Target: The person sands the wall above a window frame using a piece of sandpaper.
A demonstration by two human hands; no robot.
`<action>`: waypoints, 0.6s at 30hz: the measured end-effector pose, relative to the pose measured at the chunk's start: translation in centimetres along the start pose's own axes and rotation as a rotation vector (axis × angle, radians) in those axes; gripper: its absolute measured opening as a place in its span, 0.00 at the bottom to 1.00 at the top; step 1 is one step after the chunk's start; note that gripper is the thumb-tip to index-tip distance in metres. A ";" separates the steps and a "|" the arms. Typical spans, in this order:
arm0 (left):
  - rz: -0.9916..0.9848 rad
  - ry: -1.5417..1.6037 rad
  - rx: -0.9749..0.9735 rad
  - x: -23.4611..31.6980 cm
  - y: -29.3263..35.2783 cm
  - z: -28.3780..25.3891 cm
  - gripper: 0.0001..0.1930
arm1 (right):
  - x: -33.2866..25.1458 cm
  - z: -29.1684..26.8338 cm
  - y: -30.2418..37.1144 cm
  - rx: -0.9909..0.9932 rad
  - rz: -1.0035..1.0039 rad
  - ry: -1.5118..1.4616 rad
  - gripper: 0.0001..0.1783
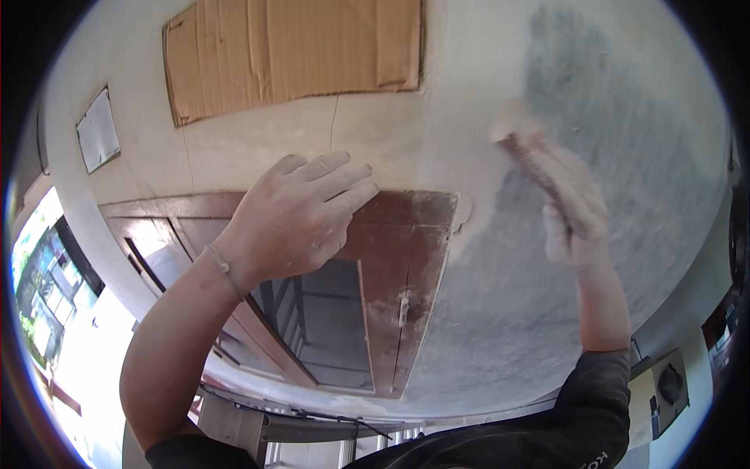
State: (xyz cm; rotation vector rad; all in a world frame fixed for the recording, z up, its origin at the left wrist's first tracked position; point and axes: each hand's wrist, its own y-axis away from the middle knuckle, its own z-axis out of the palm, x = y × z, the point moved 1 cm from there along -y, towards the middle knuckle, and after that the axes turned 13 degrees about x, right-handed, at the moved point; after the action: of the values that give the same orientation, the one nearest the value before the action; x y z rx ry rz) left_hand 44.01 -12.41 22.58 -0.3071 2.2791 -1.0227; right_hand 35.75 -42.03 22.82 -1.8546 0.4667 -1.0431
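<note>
Although it is blurry in the head view, the block (544,173) looks flat and brown, on the right by the wall's (469,55) grey patch (500,305). The right hand (580,205) is clamped on it. The left hand (301,211) is loose, fingers a bit bent, near the brown door frame (418,209); I cannot tell if it touches.

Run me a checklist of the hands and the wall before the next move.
1. Right hand gripping the flat block: ok, though motion blurs both.
2. Left hand braced on the brown frame: cannot tell; it covers part of the frame, contact hidden.
3. Cardboard clear of both hands: ok, a gap shows.
4. Wall even in colour: not ok; grey patches meet paler areas.
5. Wall free of cracks: not ok, thin ones show below the cardboard.
</note>
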 end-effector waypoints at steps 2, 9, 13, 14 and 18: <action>-0.007 -0.014 -0.044 0.8 1.7 0.2 0.21 | 0.9 -0.8 1.6 0.004 -0.076 0.145 0.18; -0.279 0.200 -0.519 1.4 9.1 3.0 0.19 | 1.7 1.1 8.9 -0.019 -0.013 0.522 0.19; -0.357 0.254 -0.885 2.9 11.2 5.4 0.19 | 2.0 2.5 11.4 -0.103 -0.013 0.665 0.21; -0.381 0.295 -0.891 3.3 10.8 5.9 0.19 | 2.9 1.6 10.6 -0.142 -0.021 0.641 0.21; -0.495 0.411 -1.096 4.8 12.2 6.5 0.19 | 3.1 2.3 10.5 0.081 -0.016 0.413 0.19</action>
State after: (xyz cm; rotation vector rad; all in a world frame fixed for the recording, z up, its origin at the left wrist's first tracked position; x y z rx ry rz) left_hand 44.71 -10.12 8.17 -1.2340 3.0321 0.1203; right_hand 40.51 -48.08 14.76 -1.5738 0.6396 -1.4427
